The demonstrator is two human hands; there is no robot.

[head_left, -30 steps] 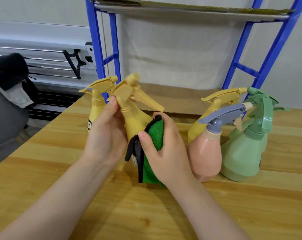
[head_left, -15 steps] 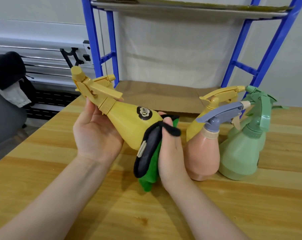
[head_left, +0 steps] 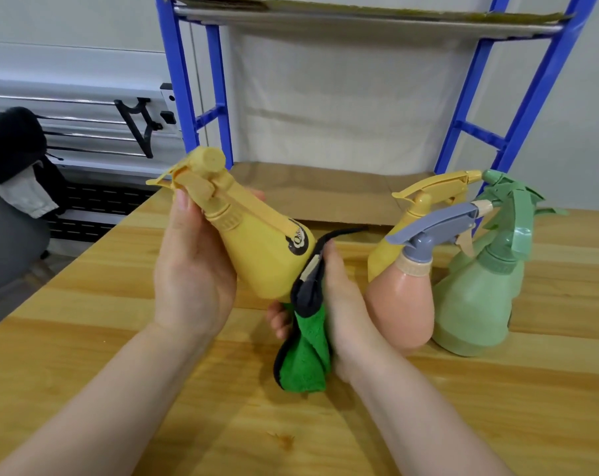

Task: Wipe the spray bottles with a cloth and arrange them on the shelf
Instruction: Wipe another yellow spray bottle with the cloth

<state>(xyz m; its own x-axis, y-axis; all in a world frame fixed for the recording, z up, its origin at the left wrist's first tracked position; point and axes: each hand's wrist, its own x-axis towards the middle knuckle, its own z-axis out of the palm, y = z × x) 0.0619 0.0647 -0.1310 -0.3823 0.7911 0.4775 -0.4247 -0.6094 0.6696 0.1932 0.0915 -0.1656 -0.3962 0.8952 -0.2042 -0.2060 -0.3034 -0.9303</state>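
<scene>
My left hand (head_left: 191,269) grips a yellow spray bottle (head_left: 260,249) by its neck and holds it tilted above the wooden table (head_left: 428,407), nozzle up and to the left. Against the bottle's base my right hand (head_left: 342,304) holds a green cloth with black edging (head_left: 305,355). To the right stand a pink bottle with a grey trigger (head_left: 401,304), another yellow bottle (head_left: 387,252) behind it, and two green bottles (head_left: 476,297). A second yellow trigger peeks out behind the held bottle's head. The blue-framed shelf (head_left: 325,190) with a cardboard liner stands behind.
A grey chair with dark and white clothing (head_left: 12,166) stands off the table's left edge. A white wall rail with a black bracket (head_left: 136,128) runs at the left. The shelf's upper board (head_left: 359,18) overhangs at the top.
The held yellow bottle went from upright to tilted, then rotated so its label faces right. My right hand with the cloth slid down to the bottle's base.
</scene>
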